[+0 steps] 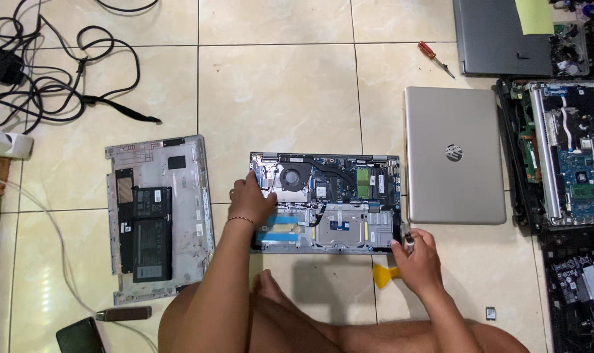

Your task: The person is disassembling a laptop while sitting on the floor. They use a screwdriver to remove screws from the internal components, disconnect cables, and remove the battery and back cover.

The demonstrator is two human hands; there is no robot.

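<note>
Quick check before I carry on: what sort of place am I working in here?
Probably an informal laptop repair spot on a tiled floor: an opened laptop lies between the hands, other dismantled laptops and a screwdriver around.

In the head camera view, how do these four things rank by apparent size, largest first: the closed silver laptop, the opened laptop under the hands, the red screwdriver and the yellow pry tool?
1. Opened laptop and closed silver laptop: they look nearly alike, so I do not rank them.
2. Red screwdriver.
3. Yellow pry tool, though the right hand hides part of it.
</note>
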